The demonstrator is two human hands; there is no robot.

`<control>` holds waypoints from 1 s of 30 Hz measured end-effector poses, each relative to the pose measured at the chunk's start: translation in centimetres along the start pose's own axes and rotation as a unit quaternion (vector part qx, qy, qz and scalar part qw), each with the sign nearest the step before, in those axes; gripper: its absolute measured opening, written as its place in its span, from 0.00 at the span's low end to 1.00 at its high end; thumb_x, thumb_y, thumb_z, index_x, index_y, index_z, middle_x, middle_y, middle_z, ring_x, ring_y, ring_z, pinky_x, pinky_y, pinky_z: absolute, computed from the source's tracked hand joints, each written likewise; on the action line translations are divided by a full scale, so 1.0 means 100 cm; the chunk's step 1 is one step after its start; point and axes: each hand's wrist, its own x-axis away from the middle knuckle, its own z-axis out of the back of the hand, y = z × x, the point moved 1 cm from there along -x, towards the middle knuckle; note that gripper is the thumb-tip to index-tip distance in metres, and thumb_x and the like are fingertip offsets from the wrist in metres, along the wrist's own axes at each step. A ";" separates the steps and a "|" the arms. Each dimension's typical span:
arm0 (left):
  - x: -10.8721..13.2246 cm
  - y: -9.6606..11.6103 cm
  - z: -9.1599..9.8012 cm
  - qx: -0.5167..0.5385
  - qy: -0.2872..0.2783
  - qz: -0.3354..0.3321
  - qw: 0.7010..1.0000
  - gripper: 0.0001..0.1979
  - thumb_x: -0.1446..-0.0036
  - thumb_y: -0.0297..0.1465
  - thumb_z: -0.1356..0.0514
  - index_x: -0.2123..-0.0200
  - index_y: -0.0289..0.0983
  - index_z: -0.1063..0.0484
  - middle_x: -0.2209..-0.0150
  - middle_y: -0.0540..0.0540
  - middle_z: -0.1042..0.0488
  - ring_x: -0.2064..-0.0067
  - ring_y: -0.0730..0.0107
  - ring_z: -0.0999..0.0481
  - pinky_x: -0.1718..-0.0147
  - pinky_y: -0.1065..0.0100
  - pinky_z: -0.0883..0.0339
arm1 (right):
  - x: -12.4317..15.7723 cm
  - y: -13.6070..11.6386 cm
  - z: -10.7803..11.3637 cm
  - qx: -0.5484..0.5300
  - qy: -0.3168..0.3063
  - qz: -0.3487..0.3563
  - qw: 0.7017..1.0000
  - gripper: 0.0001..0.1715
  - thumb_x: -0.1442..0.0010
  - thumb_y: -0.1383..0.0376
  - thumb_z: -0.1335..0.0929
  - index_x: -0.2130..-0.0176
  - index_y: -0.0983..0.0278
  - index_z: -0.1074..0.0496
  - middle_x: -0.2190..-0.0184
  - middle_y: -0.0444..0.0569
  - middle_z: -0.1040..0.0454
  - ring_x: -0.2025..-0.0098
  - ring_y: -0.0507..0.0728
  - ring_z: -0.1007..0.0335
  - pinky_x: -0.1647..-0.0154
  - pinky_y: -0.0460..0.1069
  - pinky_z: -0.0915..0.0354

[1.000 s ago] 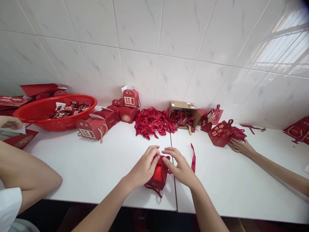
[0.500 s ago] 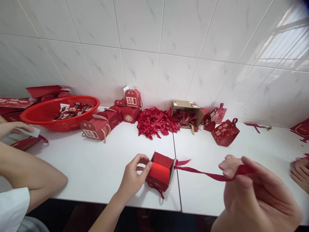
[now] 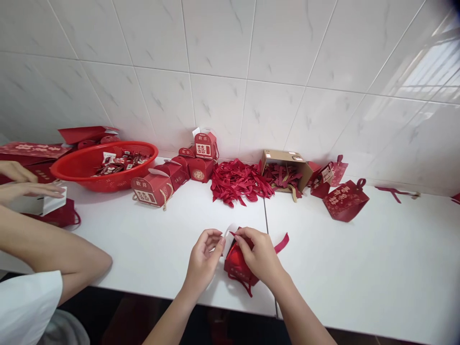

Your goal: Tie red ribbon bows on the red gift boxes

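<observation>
A small red gift box (image 3: 235, 263) with a cord handle sits near the front edge of the white table (image 3: 151, 239). My left hand (image 3: 203, 258) pinches the box's white-lined flap at its left side. My right hand (image 3: 259, 256) lies over the top and right of the box, fingers closed on its upper edge. A red ribbon (image 3: 281, 243) sticks out to the right from behind my right hand.
A red basket (image 3: 89, 167) of sweets stands at the back left, with finished red boxes (image 3: 153, 189) beside it. A heap of red ribbons (image 3: 237, 182), a cardboard box (image 3: 283, 167) and a red bag (image 3: 345, 201) line the wall. Another person's arm (image 3: 50, 244) and hands rest at the left.
My right hand, which had pulled the ribbon out far to the right, has come back onto the box. The other person's hand at the right edge has left the view.
</observation>
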 end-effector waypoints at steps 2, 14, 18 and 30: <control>0.001 0.000 -0.001 -0.002 -0.003 -0.004 1.000 0.13 0.46 0.40 0.39 0.63 0.38 0.33 0.65 0.47 0.27 0.61 0.66 0.25 0.64 0.68 0.29 | 0.000 0.000 0.001 -0.004 -0.009 -0.024 1.000 0.11 0.39 0.65 0.38 0.68 0.62 0.28 0.71 0.47 0.23 0.69 0.55 0.28 0.66 0.48 0.36; 0.007 -0.001 -0.007 -0.008 -0.029 -0.011 0.999 0.13 0.43 0.42 0.42 0.61 0.39 0.34 0.64 0.46 0.27 0.61 0.65 0.25 0.66 0.68 0.28 | -0.009 0.003 0.002 -0.014 -0.043 -0.087 0.995 0.08 0.46 0.66 0.37 0.75 0.62 0.32 0.80 0.43 0.30 0.77 0.52 0.35 0.75 0.46 0.41; 0.000 0.004 -0.007 -0.023 -0.056 -0.001 0.998 0.13 0.40 0.43 0.46 0.61 0.39 0.34 0.67 0.49 0.29 0.65 0.68 0.27 0.70 0.70 0.31 | -0.008 0.002 0.002 -0.021 -0.059 -0.074 0.995 0.08 0.44 0.66 0.37 0.73 0.62 0.30 0.78 0.44 0.28 0.76 0.52 0.33 0.73 0.47 0.38; -0.025 -0.016 0.043 -0.353 -0.009 0.009 0.936 0.13 0.43 0.39 0.48 0.76 0.39 0.36 0.74 0.46 0.30 0.67 0.59 0.27 0.64 0.58 0.33 | 0.025 0.023 0.037 0.039 0.148 0.009 0.988 0.14 0.38 0.58 0.36 0.56 0.61 0.28 0.51 0.55 0.31 0.46 0.62 0.35 0.45 0.58 0.38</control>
